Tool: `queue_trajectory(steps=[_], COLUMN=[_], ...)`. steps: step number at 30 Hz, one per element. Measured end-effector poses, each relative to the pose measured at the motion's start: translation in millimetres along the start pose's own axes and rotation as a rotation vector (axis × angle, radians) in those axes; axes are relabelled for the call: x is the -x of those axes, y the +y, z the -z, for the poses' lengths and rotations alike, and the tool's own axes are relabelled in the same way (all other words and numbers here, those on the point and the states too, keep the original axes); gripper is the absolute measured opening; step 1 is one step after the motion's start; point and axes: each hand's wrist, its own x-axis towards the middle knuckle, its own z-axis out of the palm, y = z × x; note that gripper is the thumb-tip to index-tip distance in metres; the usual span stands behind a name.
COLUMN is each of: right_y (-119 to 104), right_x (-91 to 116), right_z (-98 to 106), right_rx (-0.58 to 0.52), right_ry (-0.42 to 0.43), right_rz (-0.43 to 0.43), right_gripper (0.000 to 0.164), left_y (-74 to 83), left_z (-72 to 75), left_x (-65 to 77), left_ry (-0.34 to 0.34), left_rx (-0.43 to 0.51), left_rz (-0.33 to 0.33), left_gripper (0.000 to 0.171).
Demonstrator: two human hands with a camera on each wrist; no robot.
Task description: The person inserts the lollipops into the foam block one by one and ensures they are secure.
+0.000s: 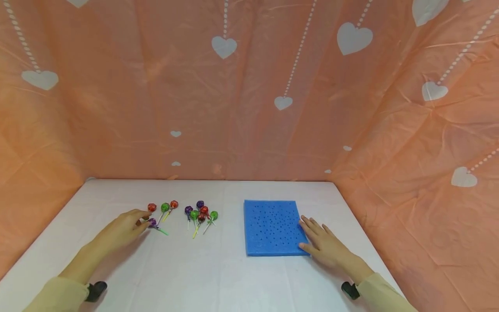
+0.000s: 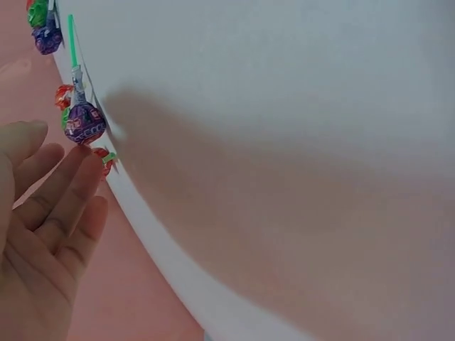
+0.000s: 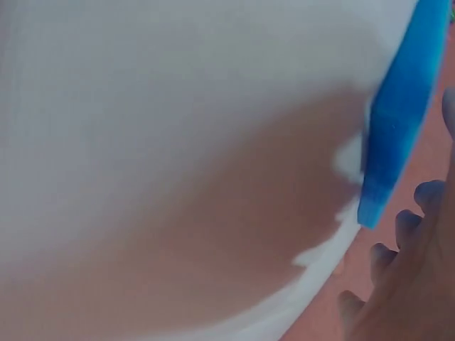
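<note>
The left hand (image 1: 126,226) is hovering at a purple lollipop (image 1: 152,222), thumb and fingers parted; contact is staying unclear. The right hand (image 1: 325,243) is lying, fingers extended, at the right edge of a blue perforated block (image 1: 273,227). More lollipops (image 1: 194,214) are lying between them on the white worktop (image 1: 175,277).

Four lollipops (image 1: 165,207) lie by the left hand (image 1: 124,229): two red, one green, one purple. Between the two hands, six more lollipops (image 1: 194,214) show: two purple, two green, two red. One blue foam block (image 1: 273,225) sits beside the right hand (image 1: 326,248).
</note>
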Motion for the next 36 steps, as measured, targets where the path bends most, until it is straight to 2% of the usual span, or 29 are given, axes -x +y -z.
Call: queue_trajectory(steps=[5,12,27,36], right_y=[-1.7,-3.7,-2.5,-1.6], right_x=[-0.1,-0.8,1.7,1.2], right_z=[-4.5,-6.5,-6.4,-8.8], right_rx=[0.000,-0.011,-0.020,-0.028], right_ry=[-0.038,-0.059,-0.082,-0.088], right_rz=[0.022,0.029,0.035,0.029], right_gripper=[0.075,0.073,0.075,0.075], left_y=[-3.4,-7.2,-3.5,-1.9], left_z=[-2.3,-4.9,-8.9,-8.8], left_x=[-4.9,-7.6,-8.5,-6.0], left_ry=[-0.015,-0.043,-0.028,-0.036], left_rx=[-0.007,-0.005,-0.013,-0.002], left_rz=[-0.027,-0.006,-0.012,0.009], left_gripper=[0.029,0.025,0.021,0.021])
